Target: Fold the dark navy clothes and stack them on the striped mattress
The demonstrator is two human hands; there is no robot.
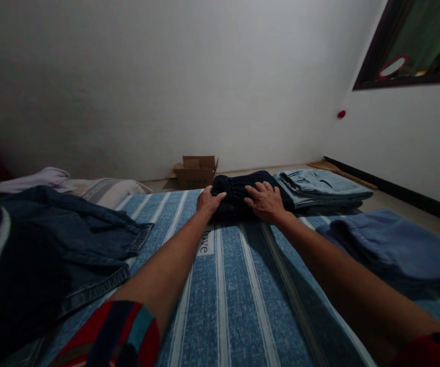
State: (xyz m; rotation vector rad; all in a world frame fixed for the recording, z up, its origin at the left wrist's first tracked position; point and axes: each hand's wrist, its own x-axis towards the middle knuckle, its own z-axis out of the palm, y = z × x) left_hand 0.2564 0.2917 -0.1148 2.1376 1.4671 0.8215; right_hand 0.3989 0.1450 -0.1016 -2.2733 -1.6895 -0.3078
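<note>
A folded pair of dark navy trousers (236, 186) with a gathered waistband lies at the far edge of the striped bed cover (238, 290). My left hand (208, 202) grips its left edge, thumb on the near side and fingers curled around the corner. On top of the same trousers, toward the right, rests my right hand (266, 201), its fingers spread. Just beyond that hand is a stack of folded light-blue jeans (322, 184), close against the navy pair.
Folded blue trousers (403, 244) lie at the right. Dark denim jeans (78, 229) and other dark clothing (17, 285) are heaped at the left, with pale bedding (116, 189) behind. An open cardboard box (196, 175) stands by the wall.
</note>
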